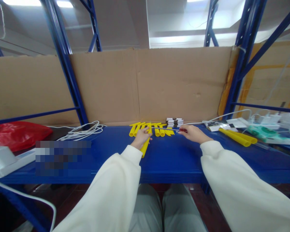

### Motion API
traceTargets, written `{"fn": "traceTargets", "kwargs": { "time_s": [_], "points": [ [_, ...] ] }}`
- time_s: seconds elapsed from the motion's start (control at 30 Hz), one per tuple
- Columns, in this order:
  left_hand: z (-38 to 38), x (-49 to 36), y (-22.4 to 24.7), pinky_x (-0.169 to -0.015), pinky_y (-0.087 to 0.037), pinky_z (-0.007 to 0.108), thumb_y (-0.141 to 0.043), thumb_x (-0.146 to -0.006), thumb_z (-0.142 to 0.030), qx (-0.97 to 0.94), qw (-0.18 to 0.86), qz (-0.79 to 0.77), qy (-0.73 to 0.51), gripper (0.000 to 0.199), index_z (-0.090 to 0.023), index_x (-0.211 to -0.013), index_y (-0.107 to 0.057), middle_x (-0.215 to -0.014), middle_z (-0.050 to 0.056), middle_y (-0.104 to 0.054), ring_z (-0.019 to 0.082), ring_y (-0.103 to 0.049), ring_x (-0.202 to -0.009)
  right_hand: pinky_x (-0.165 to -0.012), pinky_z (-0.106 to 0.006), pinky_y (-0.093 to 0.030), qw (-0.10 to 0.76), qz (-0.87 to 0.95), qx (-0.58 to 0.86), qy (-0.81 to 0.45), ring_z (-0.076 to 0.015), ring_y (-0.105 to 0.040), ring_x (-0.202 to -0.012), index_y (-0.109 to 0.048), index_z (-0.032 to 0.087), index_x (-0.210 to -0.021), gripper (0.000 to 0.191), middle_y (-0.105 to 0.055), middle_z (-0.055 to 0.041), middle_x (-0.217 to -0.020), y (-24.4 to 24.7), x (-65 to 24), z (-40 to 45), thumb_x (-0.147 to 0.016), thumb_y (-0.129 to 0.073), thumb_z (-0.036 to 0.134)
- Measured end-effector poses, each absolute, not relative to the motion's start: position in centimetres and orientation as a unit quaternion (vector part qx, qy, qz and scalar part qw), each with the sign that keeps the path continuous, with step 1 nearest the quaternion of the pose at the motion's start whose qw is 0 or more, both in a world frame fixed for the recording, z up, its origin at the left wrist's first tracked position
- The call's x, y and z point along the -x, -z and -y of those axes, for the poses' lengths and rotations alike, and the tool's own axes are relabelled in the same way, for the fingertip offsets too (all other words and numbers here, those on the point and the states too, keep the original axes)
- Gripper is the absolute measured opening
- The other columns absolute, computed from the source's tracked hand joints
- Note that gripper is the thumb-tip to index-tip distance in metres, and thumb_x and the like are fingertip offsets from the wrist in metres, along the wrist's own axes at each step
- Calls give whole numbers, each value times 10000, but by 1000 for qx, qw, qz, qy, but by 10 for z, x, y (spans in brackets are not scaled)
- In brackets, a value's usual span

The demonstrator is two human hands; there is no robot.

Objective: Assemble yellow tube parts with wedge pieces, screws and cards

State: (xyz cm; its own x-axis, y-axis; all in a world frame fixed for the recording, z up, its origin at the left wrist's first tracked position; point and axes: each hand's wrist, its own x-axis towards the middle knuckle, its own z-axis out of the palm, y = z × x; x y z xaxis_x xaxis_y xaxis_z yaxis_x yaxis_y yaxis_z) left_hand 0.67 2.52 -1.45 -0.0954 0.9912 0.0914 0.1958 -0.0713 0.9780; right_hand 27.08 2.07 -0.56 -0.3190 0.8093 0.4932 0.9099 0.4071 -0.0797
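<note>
My left hand [139,138] is closed around a yellow plastic tube [145,149], whose wider end points down toward me. In my right hand [192,132] is a screwdriver [168,129] with a dark reddish handle. Its thin metal shaft lies level and reaches left to the upper part of the yellow tube; whether the tip touches it I cannot tell. Behind my hands, several more yellow tubes [136,129] lie side by side, with small yellow pieces [169,131] at their right end. A stack of small white-and-black items [174,122] stands beside them, against the cardboard.
The blue worktop [174,158] has a cardboard panel [145,87] behind it and blue posts [73,80] on both sides. Coiled white cable [87,131], a red plastic bag [16,133] and a white power strip [14,164] lie left. Yellow cones [236,138] and a green-and-white packet [268,133] lie right.
</note>
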Motion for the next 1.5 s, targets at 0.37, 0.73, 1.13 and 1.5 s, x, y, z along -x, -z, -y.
{"fn": "traceTargets", "kwargs": {
  "time_s": [0.37, 0.73, 1.13, 1.5],
  "points": [
    [-20, -8, 11, -374, -398, 153, -560, -876, -31, -552, 401, -552, -479, 622, -122, -1479, -441, -1361, 214, -586, 69, -624, -547, -584, -260, -386, 203, 787, 565, 140, -208, -666, -705, -609, 223, -877, 73, -733, -50, -802, 5, -267, -20, -822, -657, 231],
    [-25, -7, 15, -369, -394, 120, -564, -873, -34, -552, 397, -549, -485, 622, -149, -1473, -453, -1331, 194, -597, 69, -645, -579, -594, -268, -431, 207, 795, 564, 83, -228, -692, -773, -698, 240, -852, 199, -753, -62, -844, 8, -271, -24, -883, -576, 395],
    [-26, -7, 16, -372, -401, 132, -615, -856, -50, -545, 393, -549, -496, 638, -145, -1468, -463, -1296, 198, -624, 79, -650, -571, -595, -273, -392, 262, 776, 556, 139, -222, -670, -755, -671, 249, -788, 172, -745, -44, -821, 8, -274, -22, -828, -637, 412],
    [-28, -6, 16, -407, -445, 158, -684, -825, -77, -537, 397, -553, -498, 667, -191, -1454, -492, -1322, 186, -615, 84, -657, -569, -560, -252, -356, 268, 769, 565, 130, -191, -632, -648, -597, 258, -827, 81, -709, 0, -737, 8, -271, -21, -776, -650, 292]
  ]
}}
